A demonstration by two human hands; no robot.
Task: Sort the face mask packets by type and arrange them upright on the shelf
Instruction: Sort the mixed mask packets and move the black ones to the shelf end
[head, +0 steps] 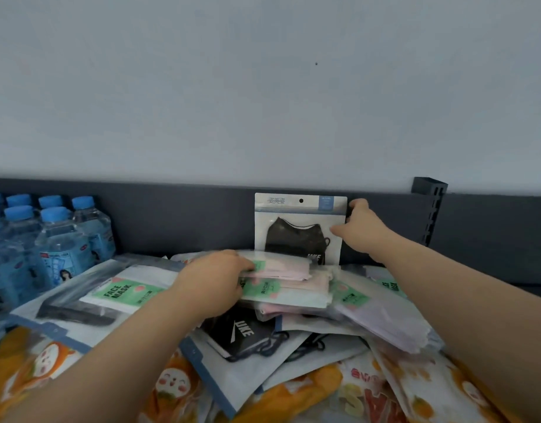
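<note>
Head view: right hand pinches glossy upright black-mask packet; left hand grips pink packet (crinkly plastic).

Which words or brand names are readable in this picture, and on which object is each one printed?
"FACE MASK": green-label packet lying flat at the left.
"LIKE": black mask packet in the pile.
Header of the upright packet, held by the right hand: too blurred.
Bottle labels: too blurred.
</note>
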